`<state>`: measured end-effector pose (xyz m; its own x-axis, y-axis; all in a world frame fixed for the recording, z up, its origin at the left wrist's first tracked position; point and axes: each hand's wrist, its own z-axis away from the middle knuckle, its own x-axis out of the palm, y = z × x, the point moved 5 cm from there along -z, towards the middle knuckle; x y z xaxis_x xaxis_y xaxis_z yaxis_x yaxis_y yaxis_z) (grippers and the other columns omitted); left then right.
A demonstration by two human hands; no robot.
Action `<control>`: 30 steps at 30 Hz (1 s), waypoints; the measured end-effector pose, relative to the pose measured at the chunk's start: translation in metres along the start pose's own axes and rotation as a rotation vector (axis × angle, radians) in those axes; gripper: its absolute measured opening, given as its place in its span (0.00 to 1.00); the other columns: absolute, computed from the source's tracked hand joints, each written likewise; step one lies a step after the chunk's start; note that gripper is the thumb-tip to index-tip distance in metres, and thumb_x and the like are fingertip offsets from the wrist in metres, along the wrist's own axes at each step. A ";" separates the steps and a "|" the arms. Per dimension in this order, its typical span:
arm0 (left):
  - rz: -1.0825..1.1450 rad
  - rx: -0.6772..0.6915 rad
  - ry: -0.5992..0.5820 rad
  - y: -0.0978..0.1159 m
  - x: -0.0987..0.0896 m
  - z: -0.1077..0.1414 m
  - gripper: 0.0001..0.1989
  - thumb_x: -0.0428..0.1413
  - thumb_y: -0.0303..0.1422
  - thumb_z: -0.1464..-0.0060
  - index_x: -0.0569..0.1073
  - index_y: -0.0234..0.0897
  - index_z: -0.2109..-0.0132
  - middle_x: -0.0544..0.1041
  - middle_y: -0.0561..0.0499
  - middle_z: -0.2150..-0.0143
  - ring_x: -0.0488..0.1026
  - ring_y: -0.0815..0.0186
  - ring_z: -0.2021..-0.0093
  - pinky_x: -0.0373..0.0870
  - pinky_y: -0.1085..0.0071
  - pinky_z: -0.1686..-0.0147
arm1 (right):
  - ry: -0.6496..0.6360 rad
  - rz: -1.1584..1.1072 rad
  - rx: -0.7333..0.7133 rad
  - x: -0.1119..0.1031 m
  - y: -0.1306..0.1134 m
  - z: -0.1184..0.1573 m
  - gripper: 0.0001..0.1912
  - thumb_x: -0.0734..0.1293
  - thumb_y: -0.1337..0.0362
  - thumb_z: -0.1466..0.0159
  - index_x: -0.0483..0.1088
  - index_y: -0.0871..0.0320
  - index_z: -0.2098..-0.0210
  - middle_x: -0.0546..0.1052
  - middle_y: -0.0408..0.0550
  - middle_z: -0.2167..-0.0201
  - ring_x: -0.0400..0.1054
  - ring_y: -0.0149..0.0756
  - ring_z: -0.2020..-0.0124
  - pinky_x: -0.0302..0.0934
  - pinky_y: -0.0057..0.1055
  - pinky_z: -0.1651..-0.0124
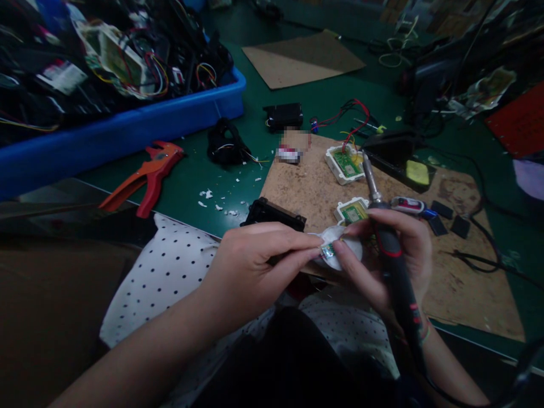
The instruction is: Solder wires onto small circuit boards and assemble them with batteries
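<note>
Your left hand (255, 258) pinches a small green circuit board (328, 250); your right hand (410, 252) curls round a black-handled soldering iron (399, 277); tilting risks scorching the white plastic housing (335, 171) beside its tip.

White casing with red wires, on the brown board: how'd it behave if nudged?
The white casing looks rigid, so should move as one piece. The red wires look thin and loosely curved, so probably flop and trail. It appears low and wide on the brown board, so more likely slides than tips.

Green tbl (191, 190) w/ blue bin (140, 130), red-orange cutter (160, 163), cardbd sheet (304, 59), brown bd (463, 292) & wht scraps (208, 194)
</note>
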<state>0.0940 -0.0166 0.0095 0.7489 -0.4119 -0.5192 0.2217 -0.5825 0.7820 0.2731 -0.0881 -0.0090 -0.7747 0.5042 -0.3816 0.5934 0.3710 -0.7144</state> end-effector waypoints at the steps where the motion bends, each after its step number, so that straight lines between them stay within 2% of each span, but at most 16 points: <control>1: -0.012 -0.017 0.023 -0.001 -0.001 0.000 0.07 0.62 0.29 0.40 0.82 0.41 0.55 0.85 0.53 0.60 0.82 0.67 0.63 0.78 0.74 0.63 | 0.008 -0.002 0.005 0.000 0.000 0.000 0.34 0.75 0.73 0.46 0.67 0.48 0.43 0.76 0.43 0.62 0.74 0.37 0.65 0.73 0.38 0.63; 5: -0.009 -0.043 0.040 0.000 -0.001 0.001 0.03 0.62 0.28 0.40 0.81 0.41 0.59 0.84 0.54 0.63 0.81 0.68 0.65 0.77 0.74 0.63 | 0.013 -0.001 0.036 0.000 -0.001 -0.001 0.32 0.75 0.70 0.44 0.67 0.46 0.43 0.76 0.44 0.63 0.73 0.39 0.66 0.73 0.41 0.64; 9: 0.011 -0.059 -0.052 -0.002 0.003 0.000 0.02 0.60 0.29 0.38 0.79 0.40 0.61 0.82 0.55 0.65 0.78 0.70 0.65 0.74 0.73 0.62 | 0.004 0.001 0.045 0.000 0.000 -0.001 0.32 0.75 0.71 0.45 0.67 0.45 0.43 0.76 0.45 0.63 0.73 0.40 0.66 0.72 0.42 0.64; 11: -0.015 -0.046 -0.065 -0.003 0.004 0.000 0.03 0.60 0.29 0.39 0.78 0.40 0.60 0.80 0.53 0.62 0.77 0.68 0.60 0.73 0.70 0.57 | 0.001 -0.016 0.030 0.000 0.001 0.000 0.33 0.76 0.71 0.46 0.67 0.47 0.43 0.76 0.44 0.64 0.74 0.38 0.66 0.72 0.40 0.64; 15: -0.073 0.012 -0.017 -0.001 0.004 0.000 0.03 0.60 0.26 0.42 0.78 0.39 0.62 0.76 0.48 0.52 0.73 0.63 0.49 0.69 0.65 0.49 | -0.008 -0.042 0.009 0.001 0.001 0.000 0.35 0.76 0.74 0.47 0.67 0.51 0.43 0.76 0.44 0.63 0.74 0.35 0.65 0.71 0.35 0.65; 21: -0.062 0.067 -0.138 -0.001 0.015 -0.002 0.03 0.59 0.27 0.40 0.73 0.39 0.62 0.82 0.55 0.54 0.77 0.64 0.52 0.66 0.63 0.51 | -0.007 -0.041 0.017 0.001 0.001 0.000 0.34 0.76 0.74 0.47 0.67 0.50 0.43 0.76 0.44 0.62 0.74 0.36 0.65 0.71 0.35 0.63; 27: -0.079 0.076 -0.089 -0.002 0.014 0.000 0.04 0.59 0.26 0.40 0.73 0.40 0.62 0.83 0.55 0.54 0.77 0.62 0.48 0.66 0.61 0.47 | -0.011 -0.039 0.036 0.000 0.003 0.002 0.35 0.76 0.74 0.48 0.67 0.50 0.43 0.76 0.44 0.62 0.74 0.36 0.64 0.70 0.36 0.63; 30: -0.065 0.080 -0.084 -0.002 0.016 0.001 0.05 0.59 0.25 0.41 0.73 0.40 0.63 0.84 0.55 0.54 0.77 0.62 0.48 0.67 0.61 0.48 | -0.009 -0.045 0.027 0.000 0.003 0.001 0.35 0.76 0.74 0.47 0.67 0.51 0.43 0.76 0.44 0.63 0.74 0.36 0.64 0.70 0.36 0.63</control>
<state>0.1049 -0.0226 -0.0001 0.6788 -0.4267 -0.5977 0.2149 -0.6628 0.7173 0.2745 -0.0877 -0.0118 -0.8024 0.4806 -0.3538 0.5519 0.3722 -0.7462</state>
